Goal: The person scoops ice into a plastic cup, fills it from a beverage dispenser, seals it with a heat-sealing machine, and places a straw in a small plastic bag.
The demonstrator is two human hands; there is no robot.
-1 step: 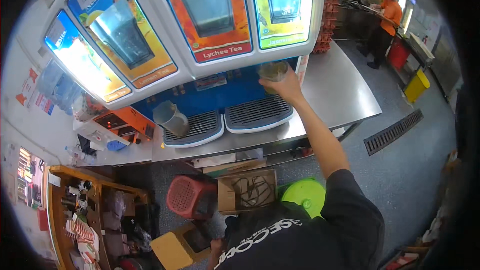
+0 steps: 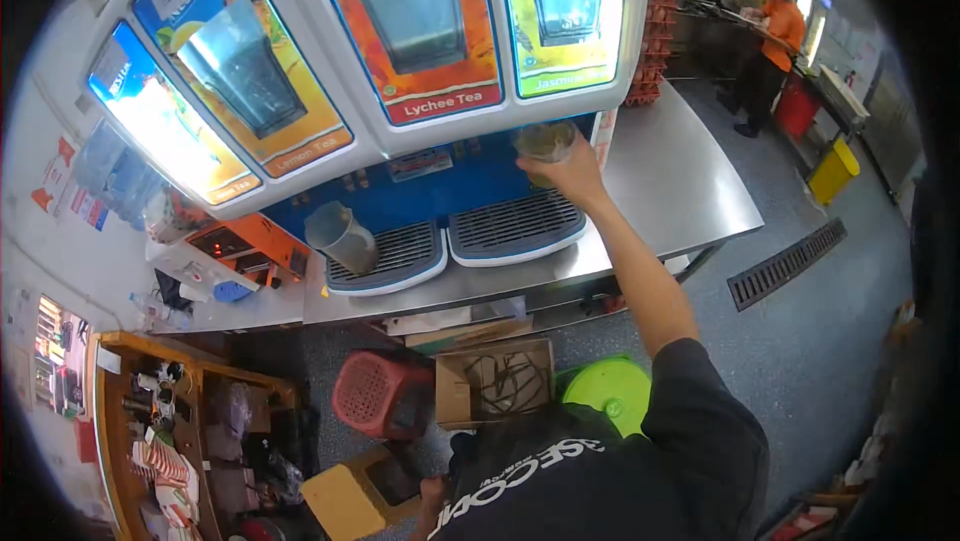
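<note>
My right hand [image 2: 572, 173] is closed round a clear plastic jug [image 2: 543, 144] holding a yellowish-green liquid. The jug is tilted beneath the right end of a tall drink dispenser [image 2: 385, 136], above the right-hand drip tray [image 2: 515, 228]. Another clear jug [image 2: 341, 238], dark toward its bottom, leans on the left-hand drip tray [image 2: 392, 259]. Low by my body, my left hand [image 2: 432, 491] shows only in part beside a yellow box [image 2: 342, 503]; its fingers are too small and hidden to read.
The dispenser stands on a steel counter [image 2: 690, 176]. Below are a red stool [image 2: 366, 393], an open cardboard box [image 2: 455, 396] with cables and a green round lid [image 2: 610, 393]. Wooden shelves [image 2: 200, 371] stand left. A person in orange [image 2: 784, 26] works at the far right, past a floor drain [image 2: 788, 265].
</note>
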